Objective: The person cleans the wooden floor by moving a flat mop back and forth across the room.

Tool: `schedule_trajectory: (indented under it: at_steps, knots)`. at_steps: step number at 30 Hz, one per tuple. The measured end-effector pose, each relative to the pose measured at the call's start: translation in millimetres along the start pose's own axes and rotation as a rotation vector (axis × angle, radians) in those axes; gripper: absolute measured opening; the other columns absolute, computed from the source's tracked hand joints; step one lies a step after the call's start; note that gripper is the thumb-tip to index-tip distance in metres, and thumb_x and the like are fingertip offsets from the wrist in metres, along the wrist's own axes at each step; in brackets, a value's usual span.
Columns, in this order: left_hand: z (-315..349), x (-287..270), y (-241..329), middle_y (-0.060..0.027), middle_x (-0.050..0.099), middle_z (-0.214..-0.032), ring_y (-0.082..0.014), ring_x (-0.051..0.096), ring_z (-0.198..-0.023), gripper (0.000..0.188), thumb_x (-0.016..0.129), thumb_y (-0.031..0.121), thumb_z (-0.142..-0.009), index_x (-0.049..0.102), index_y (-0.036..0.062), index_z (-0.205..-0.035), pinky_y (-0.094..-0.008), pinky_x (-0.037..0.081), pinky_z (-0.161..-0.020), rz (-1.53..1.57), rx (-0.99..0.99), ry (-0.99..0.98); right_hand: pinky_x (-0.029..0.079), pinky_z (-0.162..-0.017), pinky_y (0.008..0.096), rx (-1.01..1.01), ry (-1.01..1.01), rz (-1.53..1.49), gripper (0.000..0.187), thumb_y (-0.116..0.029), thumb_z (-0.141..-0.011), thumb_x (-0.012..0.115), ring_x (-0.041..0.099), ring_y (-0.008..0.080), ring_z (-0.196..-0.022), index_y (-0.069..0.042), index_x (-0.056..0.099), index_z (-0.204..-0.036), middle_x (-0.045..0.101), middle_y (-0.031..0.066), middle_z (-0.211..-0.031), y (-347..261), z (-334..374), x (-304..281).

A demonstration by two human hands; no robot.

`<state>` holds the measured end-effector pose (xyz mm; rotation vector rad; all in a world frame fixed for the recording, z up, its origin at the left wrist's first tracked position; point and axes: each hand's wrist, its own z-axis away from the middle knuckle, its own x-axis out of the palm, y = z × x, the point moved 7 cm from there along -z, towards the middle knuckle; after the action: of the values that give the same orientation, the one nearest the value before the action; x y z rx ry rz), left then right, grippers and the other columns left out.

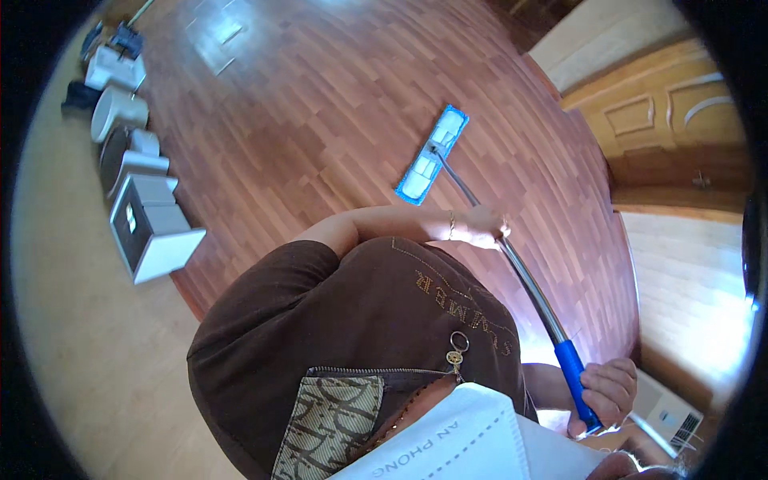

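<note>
A flat mop (420, 174) with a blue-edged, whitish rectangular head lies on the reddish-brown wood floor (320, 144). Its metal pole slants from the head toward the lower right and ends in a blue grip (570, 372). Partway down the pole, my left hand (482, 226) is closed round the metal, with a thin bracelet at the wrist. My right hand (610, 395) wraps the blue grip near its end. Parts of the fingers on both hands are hidden behind the pole or blurred by glare.
Along the left wall stand a white and grey box-like unit (160, 228), a white round container (120, 112) and other items. At the right are a carved wooden door (656, 112) and a pale panel (680, 280). A white object (664, 412) sits at lower right.
</note>
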<state>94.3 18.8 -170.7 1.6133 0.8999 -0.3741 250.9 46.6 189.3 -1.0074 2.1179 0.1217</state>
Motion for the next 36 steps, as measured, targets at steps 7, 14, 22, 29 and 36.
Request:
schedule_trajectory:
  at_steps: [7,14,22,29,36]
  knots:
    - [21.8,-23.7,-0.2,-0.0106,0.058,-0.065,-0.0341,0.061,-0.071,0.015,0.065,0.019,-0.065,0.055,0.0086,-0.060,-0.0462,0.044,-0.059,0.047,-0.180,0.055,0.037,-0.054,0.0343,-0.043,-0.157,-0.125,0.040,-0.049,-0.086,0.057,0.054,0.0195,-0.062,-0.010,0.053,-0.088,0.060,0.0054,-0.075,11.5,15.6,-17.2]
    - [82.4,-57.0,-34.8,-0.0090,0.062,-0.071,-0.0305,0.062,-0.080,0.013,0.067,0.023,-0.068,0.062,0.0114,-0.065,-0.0464,0.047,-0.067,-0.169,-0.444,0.106,0.036,-0.054,0.0285,-0.072,0.051,-0.532,0.051,-0.065,-0.079,0.061,0.062,0.0149,-0.059,-0.014,0.059,-0.077,0.064,-0.0005,-0.066,58.0,-14.4,24.2]
    - [240.0,-120.2,-38.6,-0.0124,0.064,-0.073,-0.0336,0.063,-0.076,0.015,0.064,0.024,-0.072,0.063,0.0107,-0.066,-0.0474,0.049,-0.068,-0.377,-0.806,0.310,0.047,-0.056,0.0333,-0.136,-0.239,-1.157,0.048,-0.055,-0.079,0.068,0.064,0.0224,-0.062,-0.007,0.063,-0.072,0.064,0.0072,-0.068,37.6,-54.4,160.8]
    - [379.1,-125.6,-69.9,-0.0160,0.063,-0.074,-0.0357,0.062,-0.075,0.028,0.059,0.032,-0.085,0.060,0.0078,-0.071,-0.0480,0.047,-0.068,-0.507,-1.020,0.532,0.047,-0.081,0.0417,0.160,-0.347,-1.063,0.032,-0.034,-0.070,0.069,0.060,0.0324,-0.087,-0.005,0.059,-0.077,0.062,0.0123,-0.079,24.3,-52.6,265.8]
    - [475.0,-117.7,-73.6,-0.0178,0.062,-0.077,-0.0367,0.061,-0.079,0.028,0.062,0.029,-0.083,0.061,0.0048,-0.070,-0.0456,0.047,-0.070,-0.476,-1.313,0.675,0.041,-0.094,0.0479,0.122,-0.423,-1.157,0.016,-0.013,-0.068,0.069,0.064,0.0324,-0.094,-0.004,0.060,-0.078,0.067,0.0141,-0.088,6.9,-55.4,333.8]
